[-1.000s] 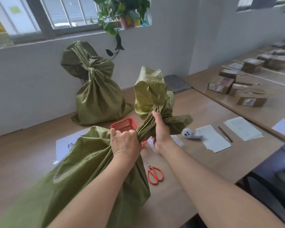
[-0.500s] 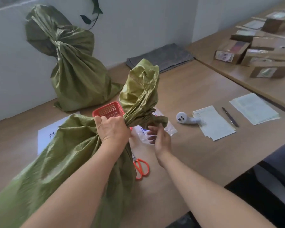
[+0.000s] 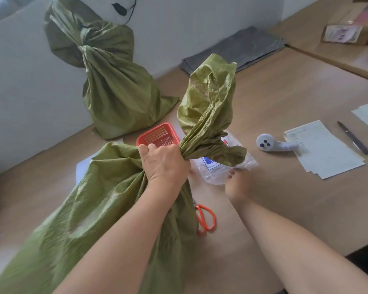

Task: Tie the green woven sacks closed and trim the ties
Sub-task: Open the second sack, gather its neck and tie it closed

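Note:
A green woven sack [image 3: 94, 209] lies on the wooden table in front of me. My left hand [image 3: 164, 164] grips its gathered neck, and the loose top [image 3: 208, 102] stands up past my fist. My right hand [image 3: 236, 187] is off the sack, low over the table, with its fingertips at the near edge of a clear plastic bag [image 3: 217, 172]; blur hides whether it pinches the bag. Orange-handled scissors [image 3: 206, 219] lie beside the sack, partly under it. A second green sack [image 3: 115, 85], with its neck twisted, leans at the wall.
A red mesh basket [image 3: 157, 134] sits just behind my left hand. To the right lie a white handheld device [image 3: 270, 143], sheets of paper [image 3: 327, 149] and a pen [image 3: 353, 137]. A grey folded sheet [image 3: 242, 47] and a cardboard box [image 3: 344, 28] are at the back.
My right hand let go of the sack's neck and dropped to the clear plastic bag on the table. My left hand kept its grip. The camera tilted down.

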